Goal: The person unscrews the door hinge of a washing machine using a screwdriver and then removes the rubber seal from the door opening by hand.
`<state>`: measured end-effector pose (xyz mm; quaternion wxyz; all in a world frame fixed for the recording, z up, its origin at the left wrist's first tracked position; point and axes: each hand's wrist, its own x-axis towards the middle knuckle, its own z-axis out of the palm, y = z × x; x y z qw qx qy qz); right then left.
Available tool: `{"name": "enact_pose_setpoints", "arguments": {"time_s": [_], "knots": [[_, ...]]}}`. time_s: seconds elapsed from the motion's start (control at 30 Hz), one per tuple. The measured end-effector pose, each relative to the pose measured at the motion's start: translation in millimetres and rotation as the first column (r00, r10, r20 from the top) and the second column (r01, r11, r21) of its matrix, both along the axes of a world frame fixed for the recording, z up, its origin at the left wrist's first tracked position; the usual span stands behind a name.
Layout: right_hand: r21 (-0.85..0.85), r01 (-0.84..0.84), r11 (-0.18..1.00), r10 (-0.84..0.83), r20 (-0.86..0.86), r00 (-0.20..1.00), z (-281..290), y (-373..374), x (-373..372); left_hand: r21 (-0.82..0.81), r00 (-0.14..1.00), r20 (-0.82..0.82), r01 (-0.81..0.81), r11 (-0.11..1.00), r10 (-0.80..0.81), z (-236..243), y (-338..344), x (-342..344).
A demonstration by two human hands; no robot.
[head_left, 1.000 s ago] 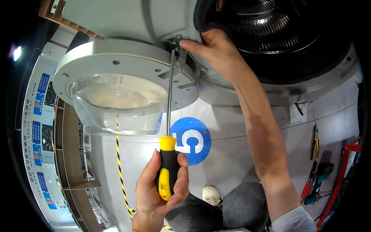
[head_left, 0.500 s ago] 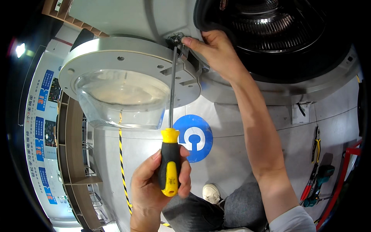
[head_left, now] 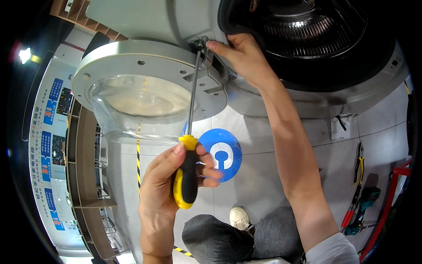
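My left hand (head_left: 165,176) is wrapped round the yellow-and-black handle of a long screwdriver (head_left: 187,176). Its shaft points up, with the tip at the metal door hinge (head_left: 200,43) on the washing machine's front. The thumb of my right hand (head_left: 246,57) rests against the hinge's right side. Its other fingers curl at the edge of the black rubber door seal (head_left: 225,17), their ends hidden, so what they grip is not clear. The open round door (head_left: 127,57), with its clear bulging glass (head_left: 127,110), hangs at the left of the hinge.
The dark drum opening (head_left: 303,35) lies to the right of my right hand. On the tiled floor at right are pliers (head_left: 360,165), a red-handled tool (head_left: 350,215) and a green power tool (head_left: 368,198), beside a red frame (head_left: 389,207). Wooden shelving (head_left: 85,163) stands at left.
My left hand has shifted slightly up and left, and the screwdriver handle has turned in its fingers. The shaft leans more to the left at its lower end. My right hand stays at the hinge.
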<state>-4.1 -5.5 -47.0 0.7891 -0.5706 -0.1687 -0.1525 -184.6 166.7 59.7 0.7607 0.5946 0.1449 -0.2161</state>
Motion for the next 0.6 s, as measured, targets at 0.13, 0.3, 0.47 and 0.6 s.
{"name": "enact_pose_setpoints", "arguments": {"time_s": [0.13, 0.3, 0.47, 0.6], "knots": [[-0.068, 0.009, 0.998, -0.011, -0.032, 0.999, 7.7, -0.2, -5.6, 0.127, 0.995, -0.014, 0.101, 0.987, -0.1, -3.2, 2.0, 9.6], [0.017, 0.034, 0.999, -0.035, 0.042, 0.999, 3.8, 2.8, -5.9, 0.008, 0.985, -0.01, 0.174, 0.985, -0.174, -3.4, -3.7, 15.2], [-0.008, 0.055, 0.998, -0.055, 0.037, 0.998, 1.7, 1.7, 0.3, -0.07, 0.973, 0.129, 0.203, 0.977, -0.193, 6.2, 2.8, 22.4], [-0.012, 0.021, 1.0, -0.021, -0.008, 1.0, 5.8, 2.2, -6.2, 0.799, 0.864, 0.263, 0.054, 0.599, -0.428, 1.1, -6.6, 28.4]]}}
